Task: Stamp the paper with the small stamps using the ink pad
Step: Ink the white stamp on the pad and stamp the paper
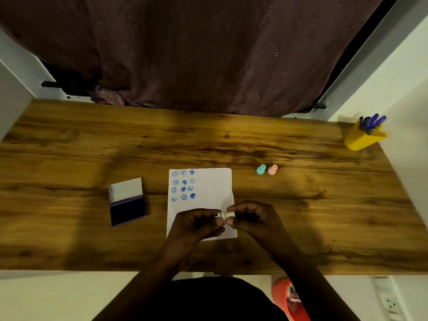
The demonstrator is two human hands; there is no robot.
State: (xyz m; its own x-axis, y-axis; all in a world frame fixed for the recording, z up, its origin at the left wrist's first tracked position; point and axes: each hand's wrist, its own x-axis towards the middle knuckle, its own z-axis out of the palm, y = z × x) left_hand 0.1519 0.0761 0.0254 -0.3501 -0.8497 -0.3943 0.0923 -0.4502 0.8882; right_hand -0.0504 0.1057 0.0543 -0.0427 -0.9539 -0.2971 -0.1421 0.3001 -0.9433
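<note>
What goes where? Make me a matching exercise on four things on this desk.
Things:
1. ink pad
2. teal stamp
3. white stamp
4. pen holder

Places:
A. far right corner of the desk
B. left of the paper, lid open
C. held between both hands
D. beside the pink stamp

Pairs: 1-B, 2-D, 3-C, 4-A

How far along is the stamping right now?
Done: three columns of blue prints fill the upper left of the paper. In hand: the left hand and right hand together hold a small pale stamp above the sheet. Left: the right side and bottom remain blank; the ink pad lies open, and the teal stamp and pink stamp stand aside.
</note>
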